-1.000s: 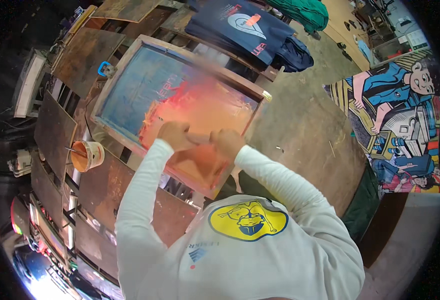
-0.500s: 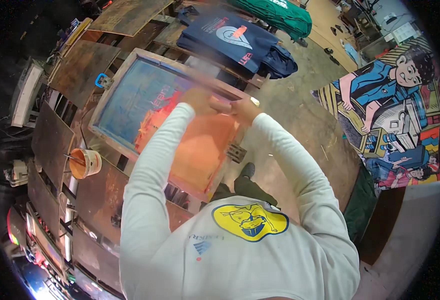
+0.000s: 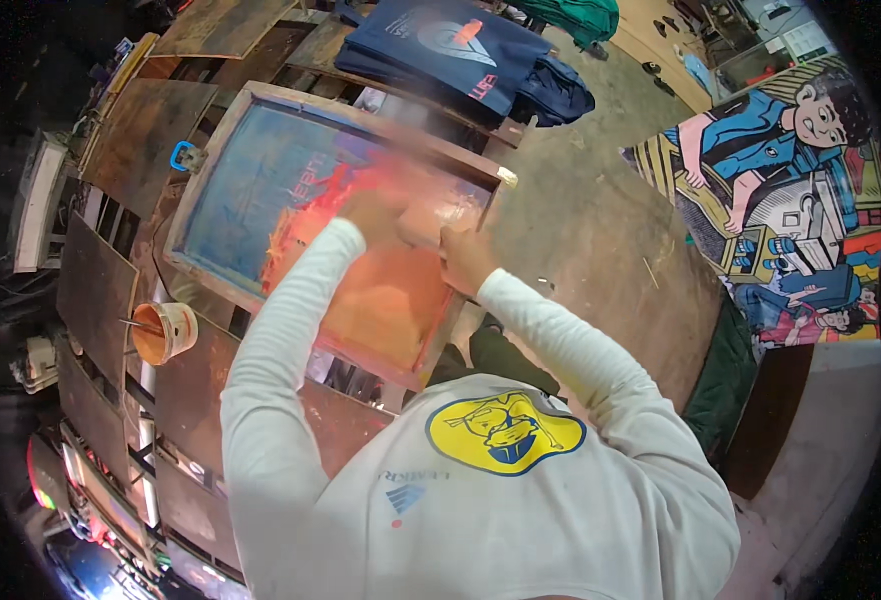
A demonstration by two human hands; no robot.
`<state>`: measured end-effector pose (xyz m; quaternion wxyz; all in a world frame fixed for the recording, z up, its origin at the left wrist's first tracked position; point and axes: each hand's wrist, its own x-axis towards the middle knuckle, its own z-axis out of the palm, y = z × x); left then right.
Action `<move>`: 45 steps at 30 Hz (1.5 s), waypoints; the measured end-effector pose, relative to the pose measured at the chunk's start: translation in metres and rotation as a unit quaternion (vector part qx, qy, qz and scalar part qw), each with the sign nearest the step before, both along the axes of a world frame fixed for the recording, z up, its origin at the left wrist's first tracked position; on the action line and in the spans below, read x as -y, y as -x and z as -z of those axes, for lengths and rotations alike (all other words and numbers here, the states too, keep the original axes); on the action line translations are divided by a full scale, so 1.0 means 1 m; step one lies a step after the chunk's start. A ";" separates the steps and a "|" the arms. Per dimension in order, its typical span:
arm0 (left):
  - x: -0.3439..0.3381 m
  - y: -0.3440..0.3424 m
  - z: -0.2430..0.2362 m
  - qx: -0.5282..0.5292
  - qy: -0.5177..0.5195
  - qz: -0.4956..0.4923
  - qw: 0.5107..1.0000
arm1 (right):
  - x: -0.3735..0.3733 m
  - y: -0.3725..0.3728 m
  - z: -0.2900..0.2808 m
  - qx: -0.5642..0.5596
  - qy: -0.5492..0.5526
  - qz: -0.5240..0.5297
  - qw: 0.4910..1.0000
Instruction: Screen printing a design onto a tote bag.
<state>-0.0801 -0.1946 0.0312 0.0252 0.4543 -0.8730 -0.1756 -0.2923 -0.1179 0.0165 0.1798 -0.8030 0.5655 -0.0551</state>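
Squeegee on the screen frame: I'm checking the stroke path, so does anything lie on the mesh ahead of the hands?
Nothing visible does. Both hands grip the squeegee on the screen frame; the mesh beyond shows only orange ink. Motion blur hides fine detail.

Motion blurs the squeegee [image 3: 431,215] and both hands.

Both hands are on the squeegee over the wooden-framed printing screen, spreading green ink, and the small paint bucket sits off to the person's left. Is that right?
Not quite: the ink spread across the wooden-framed printing screen is orange, not green, as the head view shows. The rest stands: the left hand and right hand are both on the squeegee, which is blurred, and the small paint bucket sits to the person's left.
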 end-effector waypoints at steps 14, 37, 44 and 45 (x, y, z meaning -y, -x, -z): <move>0.028 0.029 -0.012 0.045 -0.029 -0.132 0.990 | 0.115 0.055 0.029 -0.080 0.008 -0.179 0.981; -0.002 -0.028 -0.005 0.057 -0.067 -0.044 0.995 | 0.031 -0.006 0.013 0.042 -0.010 -0.143 0.989; 0.042 0.016 -0.020 -0.004 -0.019 -0.085 0.996 | 0.078 0.019 0.002 -0.043 -0.009 -0.060 0.997; 0.037 0.016 -0.022 -0.010 -0.028 -0.087 0.996 | 0.071 0.016 0.000 -0.078 -0.028 -0.046 0.996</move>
